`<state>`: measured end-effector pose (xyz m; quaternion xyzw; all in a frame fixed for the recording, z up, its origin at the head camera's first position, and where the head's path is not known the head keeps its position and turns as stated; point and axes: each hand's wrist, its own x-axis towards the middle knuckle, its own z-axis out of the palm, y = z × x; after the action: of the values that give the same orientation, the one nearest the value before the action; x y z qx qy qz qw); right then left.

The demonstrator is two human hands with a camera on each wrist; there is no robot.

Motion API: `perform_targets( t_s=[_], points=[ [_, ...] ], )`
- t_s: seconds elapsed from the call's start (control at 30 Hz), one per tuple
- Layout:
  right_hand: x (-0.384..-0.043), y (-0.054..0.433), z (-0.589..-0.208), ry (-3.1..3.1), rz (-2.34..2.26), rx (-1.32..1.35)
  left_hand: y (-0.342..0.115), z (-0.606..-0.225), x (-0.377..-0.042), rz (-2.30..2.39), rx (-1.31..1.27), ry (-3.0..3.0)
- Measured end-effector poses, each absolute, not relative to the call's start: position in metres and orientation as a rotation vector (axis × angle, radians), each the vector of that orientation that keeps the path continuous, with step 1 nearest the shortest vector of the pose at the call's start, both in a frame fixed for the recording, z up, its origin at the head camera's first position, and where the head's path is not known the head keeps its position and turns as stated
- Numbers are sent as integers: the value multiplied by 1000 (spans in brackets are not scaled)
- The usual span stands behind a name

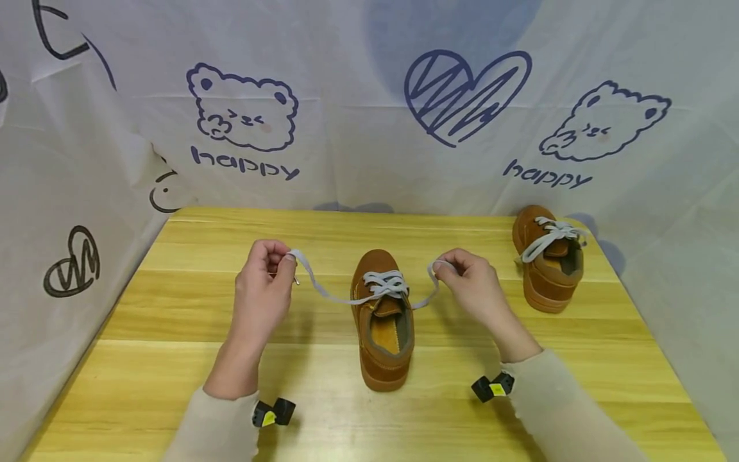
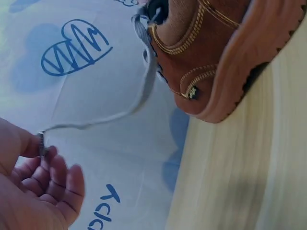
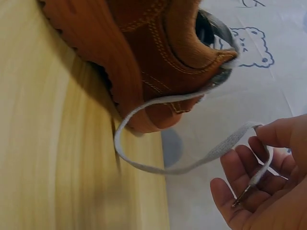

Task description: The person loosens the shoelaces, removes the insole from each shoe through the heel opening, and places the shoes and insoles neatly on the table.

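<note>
A brown shoe [image 1: 375, 321] with pale grey laces stands on the table, toe pointing away from me. My left hand [image 1: 263, 282] pinches one end of the lace [image 1: 323, 292] between thumb and forefinger, off to the shoe's left. On the other side my right hand [image 1: 470, 282] pinches the other lace end, which loops down and back to the shoe. In the right wrist view the lace's metal tip [image 3: 242, 195] hangs over the curled fingers. The left wrist view shows that lace sagging from the shoe [image 2: 192, 57] to the left fingertips.
A second brown shoe [image 1: 545, 263], its laces tied in a bow, stands at the table's back right. Behind the wooden table [image 1: 323, 423] hangs a white cloth [image 1: 346, 147] with bear and heart drawings. Each sleeve cuff carries a small black wrist camera [image 1: 492, 387].
</note>
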<state>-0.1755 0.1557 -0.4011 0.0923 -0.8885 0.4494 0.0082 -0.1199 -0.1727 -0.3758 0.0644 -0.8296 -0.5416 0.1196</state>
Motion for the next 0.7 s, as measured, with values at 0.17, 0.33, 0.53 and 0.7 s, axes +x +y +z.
perform_targets(
  t_s=[0.17, 0.33, 0.53, 0.7],
  points=[
    [-174, 151, -405, -2796, 1324, 345, -176, -386, -120, -1461, 164, -2582],
    [-174, 149, -406, -2781, 1257, 369, -175, -395, -121, -1389, 162, -2656],
    [-174, 149, -404, -2788, 1264, 334, -172, -404, -121, -1327, 113, -2692],
    [-173, 150, -403, -2781, 1292, 332, -168, -407, -122, -1242, 81, -2757]
  ],
)
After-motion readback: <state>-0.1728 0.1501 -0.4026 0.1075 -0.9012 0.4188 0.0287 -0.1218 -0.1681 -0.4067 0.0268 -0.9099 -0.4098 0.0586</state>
